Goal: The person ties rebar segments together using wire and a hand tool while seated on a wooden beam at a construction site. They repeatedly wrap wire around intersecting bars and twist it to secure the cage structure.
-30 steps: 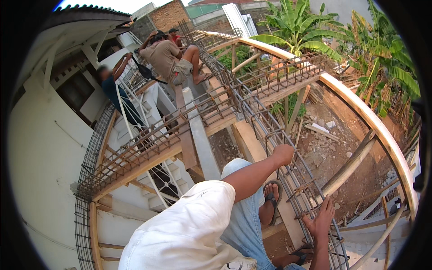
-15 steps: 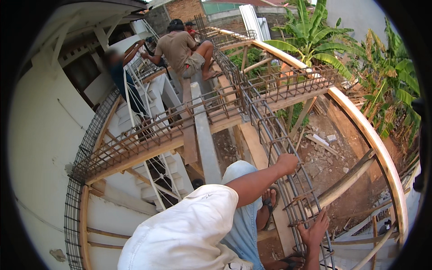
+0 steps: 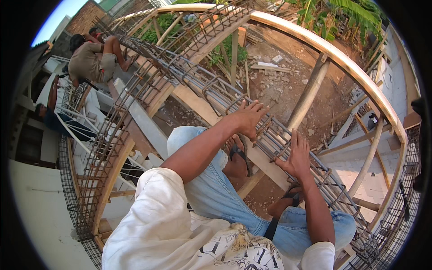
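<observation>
"Rebar cage, seen from the head camera: which way does it lie from your fingers?"

"Right beneath them. My left hand and my right hand both lie across its top, so neither is nearer. Its long axis comes from ahead and to the left of my left fingers, passes under both hands, then carries on to the right beyond my right fingers, past my knee."

"Do your fingers lie along that axis?"

"No, across it. Both sets are spread and point toward the cage's far side, with each thumb toward the side nearer me. I can't tell whether any fingertip hooks under a bar."

"And between the hands?"

"A bare stretch of the same bars, left of my right thumb and right of my left one."

"What else lies near the fingers?"

"On my side of them, lower down, a pale plank runs roughly along the cage, with my sandalled foot just beside it. Beyond my right fingertips a round pole slants away to the curved timber edge."
</observation>
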Available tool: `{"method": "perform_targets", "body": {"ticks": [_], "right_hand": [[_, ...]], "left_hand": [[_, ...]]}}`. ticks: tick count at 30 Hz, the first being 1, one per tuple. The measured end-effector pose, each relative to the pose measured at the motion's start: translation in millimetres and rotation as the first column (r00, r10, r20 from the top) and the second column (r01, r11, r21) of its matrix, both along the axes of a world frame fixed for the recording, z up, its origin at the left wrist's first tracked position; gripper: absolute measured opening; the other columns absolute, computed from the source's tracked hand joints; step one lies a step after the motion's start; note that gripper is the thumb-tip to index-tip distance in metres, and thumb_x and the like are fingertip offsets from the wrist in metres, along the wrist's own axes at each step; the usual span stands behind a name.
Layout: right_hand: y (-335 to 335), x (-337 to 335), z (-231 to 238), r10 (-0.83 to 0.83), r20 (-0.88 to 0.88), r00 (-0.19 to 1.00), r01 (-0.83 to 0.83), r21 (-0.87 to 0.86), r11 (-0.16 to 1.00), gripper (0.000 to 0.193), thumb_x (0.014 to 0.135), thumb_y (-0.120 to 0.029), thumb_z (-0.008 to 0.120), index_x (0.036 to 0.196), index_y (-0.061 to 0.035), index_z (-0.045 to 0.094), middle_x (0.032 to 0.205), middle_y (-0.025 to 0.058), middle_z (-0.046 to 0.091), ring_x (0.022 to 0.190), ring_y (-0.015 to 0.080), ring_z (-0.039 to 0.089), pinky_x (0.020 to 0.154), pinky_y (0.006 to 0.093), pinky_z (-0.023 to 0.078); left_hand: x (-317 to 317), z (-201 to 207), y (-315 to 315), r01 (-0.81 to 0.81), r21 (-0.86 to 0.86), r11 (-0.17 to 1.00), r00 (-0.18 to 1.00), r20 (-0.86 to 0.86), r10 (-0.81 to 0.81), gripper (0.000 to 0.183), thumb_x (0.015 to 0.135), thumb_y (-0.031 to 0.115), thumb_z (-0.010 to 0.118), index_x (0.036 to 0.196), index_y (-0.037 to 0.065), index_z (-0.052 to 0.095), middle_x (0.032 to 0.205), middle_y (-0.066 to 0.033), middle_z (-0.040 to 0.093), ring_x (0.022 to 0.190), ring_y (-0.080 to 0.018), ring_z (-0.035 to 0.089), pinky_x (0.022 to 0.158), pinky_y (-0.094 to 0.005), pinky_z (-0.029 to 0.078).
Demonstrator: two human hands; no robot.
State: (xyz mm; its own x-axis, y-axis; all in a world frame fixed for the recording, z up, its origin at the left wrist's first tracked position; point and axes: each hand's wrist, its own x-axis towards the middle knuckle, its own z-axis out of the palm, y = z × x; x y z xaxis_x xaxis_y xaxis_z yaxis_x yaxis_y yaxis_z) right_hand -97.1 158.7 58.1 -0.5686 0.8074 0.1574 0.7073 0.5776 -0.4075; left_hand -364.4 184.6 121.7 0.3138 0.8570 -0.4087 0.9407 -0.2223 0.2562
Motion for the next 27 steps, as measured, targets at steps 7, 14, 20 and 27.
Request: {"method": "perform_targets", "body": {"ticks": [7,14,20,27], "right_hand": [[4.8,7.1,-4.2,-0.006,-0.037,0.999,0.002,-0.105,0.994,0.114,0.061,-0.043,0.077,0.151,0.005,0.026,0.142,0.0295,0.04,0.131,0.0451,0.039,0.113,0.0521,0.029],[4.9,20.0,-2.0,0.019,-0.04,0.999,-0.023,-0.124,0.992,0.114,0.061,-0.043,0.08,0.15,0.0053,0.027,0.142,0.0295,0.04,0.132,0.0472,0.039,0.116,0.0492,0.03],[3.2,21.5,-0.9,0.012,0.011,1.0,-0.011,-0.06,0.998,0.113,0.06,-0.043,0.08,0.147,0.0092,0.03,0.137,0.0309,0.042,0.128,0.0468,0.041,0.112,0.0486,0.036],[3.9,21.9,-2.3,0.028,0.064,0.998,-0.024,-0.059,0.998,0.113,0.059,-0.042,0.081,0.145,0.0116,0.031,0.133,0.033,0.044,0.122,0.0492,0.044,0.11,0.0491,0.039]], "left_hand": [[10.6,-16.1,8.9,0.152,0.065,0.986,0.988,-0.001,-0.152,0.143,0.045,0.042,0.095,0.157,0.006,0.014,0.161,-0.0189,0.025,0.15,-0.0381,0.016,0.122,-0.0536,0.015],[13.8,-22.8,18.3,0.147,0.053,0.988,0.987,-0.076,-0.143,0.138,0.049,0.035,0.095,0.157,0.007,0.015,0.159,-0.0177,0.029,0.149,-0.0368,0.02,0.121,-0.0506,0.022],[8.4,-22.3,18.5,0.152,0.078,0.985,0.988,-0.015,-0.151,0.133,0.049,0.029,0.094,0.157,0.009,0.018,0.158,-0.0142,0.032,0.148,-0.0338,0.025,0.121,-0.0493,0.025],[12.2,-25.2,18.4,0.148,0.078,0.986,0.988,-0.057,-0.144,0.132,0.051,0.029,0.094,0.157,0.01,0.018,0.158,-0.0136,0.032,0.148,-0.0336,0.025,0.121,-0.0495,0.023]]}}
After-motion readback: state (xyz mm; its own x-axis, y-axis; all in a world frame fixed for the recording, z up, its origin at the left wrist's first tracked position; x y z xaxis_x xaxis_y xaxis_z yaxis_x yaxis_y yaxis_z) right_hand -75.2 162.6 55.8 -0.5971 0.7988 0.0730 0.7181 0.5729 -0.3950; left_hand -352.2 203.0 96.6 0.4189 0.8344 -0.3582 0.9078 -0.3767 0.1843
